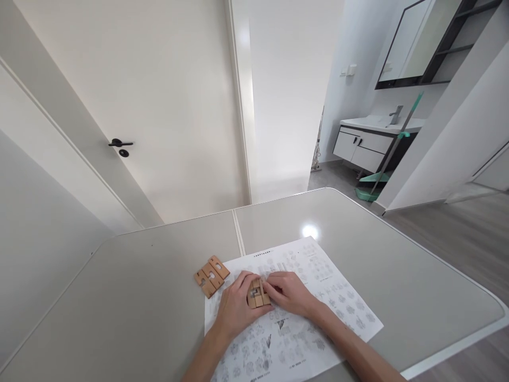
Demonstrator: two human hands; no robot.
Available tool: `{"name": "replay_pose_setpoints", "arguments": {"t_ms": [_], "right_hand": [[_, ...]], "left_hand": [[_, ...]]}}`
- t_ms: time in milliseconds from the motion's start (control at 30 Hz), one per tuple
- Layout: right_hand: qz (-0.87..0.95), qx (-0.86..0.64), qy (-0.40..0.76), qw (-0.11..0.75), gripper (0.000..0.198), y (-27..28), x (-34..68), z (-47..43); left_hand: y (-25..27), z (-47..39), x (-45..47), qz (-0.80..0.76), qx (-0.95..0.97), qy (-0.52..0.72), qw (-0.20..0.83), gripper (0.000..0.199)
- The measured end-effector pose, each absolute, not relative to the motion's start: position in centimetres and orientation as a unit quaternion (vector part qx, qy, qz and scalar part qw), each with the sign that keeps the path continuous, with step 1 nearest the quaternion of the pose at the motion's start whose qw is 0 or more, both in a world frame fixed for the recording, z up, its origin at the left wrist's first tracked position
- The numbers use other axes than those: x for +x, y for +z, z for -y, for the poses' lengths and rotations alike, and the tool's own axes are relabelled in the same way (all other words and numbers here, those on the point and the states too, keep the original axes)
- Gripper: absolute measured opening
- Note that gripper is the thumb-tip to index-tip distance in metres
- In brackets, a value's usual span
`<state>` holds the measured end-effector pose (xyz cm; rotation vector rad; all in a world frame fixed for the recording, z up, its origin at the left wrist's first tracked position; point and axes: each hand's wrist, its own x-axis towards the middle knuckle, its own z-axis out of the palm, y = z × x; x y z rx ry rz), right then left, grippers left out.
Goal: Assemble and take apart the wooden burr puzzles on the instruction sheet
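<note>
A small wooden puzzle of several notched pieces is held between my hands, just above a printed paper sheet. My left hand wraps around its left and near sides, thumb along the near edge. From the right, the curled fingers of my right hand press against the puzzle's right side; their tips are partly hidden. A gap shows in the middle of the pieces. Left of the hands, a few flat wooden pieces with cut-out slots lie side by side, partly over the sheet's corner.
The grey table has a pale seam and a rounded raised rim. Beyond it stands a white door with a black handle. At the back right are a washbasin cabinet and a green dustpan.
</note>
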<state>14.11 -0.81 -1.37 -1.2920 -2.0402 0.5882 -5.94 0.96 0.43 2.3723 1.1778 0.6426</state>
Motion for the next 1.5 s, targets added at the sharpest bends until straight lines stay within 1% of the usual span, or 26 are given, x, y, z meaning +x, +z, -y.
{"name": "replay_pose_setpoints", "arguments": {"t_ms": [100,200,367,500,733,933,1100,1133,1233,1267,1400,1500], "right_hand": [[0.756,-0.514,0.225,0.337,0.045,-1.4,13.9,0.8],[0.724,-0.538,0.235,0.361,0.039,-1.3,13.8,0.9],[0.721,-0.545,0.237,0.357,0.033,-1.5,13.8,0.8],[0.738,-0.539,0.223,0.341,0.035,-1.9,13.7,0.8],[0.747,-0.537,0.209,0.332,0.036,-2.0,13.7,0.7],[0.754,-0.535,0.202,0.324,0.038,-1.8,13.7,0.7],[0.756,-0.532,0.202,0.323,0.036,-2.0,13.7,0.6],[0.757,-0.531,0.203,0.322,0.036,-2.0,13.7,0.6],[0.757,-0.531,0.207,0.319,0.036,-2.1,13.7,0.6],[0.757,-0.531,0.209,0.318,0.036,-2.1,13.7,0.6],[0.754,-0.533,0.214,0.319,0.037,-2.4,13.6,0.5],[0.751,-0.534,0.213,0.323,0.037,-2.6,13.6,0.4]], "left_hand": [[0.5,-1.2,-5.8,-0.429,0.848,0.247,0.191,0.050],[1.0,-2.1,-5.8,-0.454,0.842,0.244,0.159,0.047],[2.2,-5.2,-6.1,-0.562,0.806,0.169,0.085,0.046],[2.6,-7.4,-6.4,-0.600,0.787,0.125,0.068,0.043],[3.0,-7.7,-6.6,-0.623,0.773,0.094,0.069,0.047],[3.4,-6.7,-7.5,-0.597,0.788,0.131,0.079,0.042],[3.1,-5.6,-8.7,-0.590,0.779,0.194,0.084,0.057],[3.0,-5.6,-9.1,-0.589,0.773,0.221,0.082,0.055],[2.8,-5.8,-10.8,-0.586,0.749,0.305,0.061,0.038],[2.7,-6.0,-11.5,-0.589,0.739,0.321,0.060,0.035],[1.8,-6.8,-15.1,-0.603,0.718,0.342,0.065,0.039],[0.8,-6.7,-17.3,-0.603,0.726,0.323,0.075,0.042]]}}
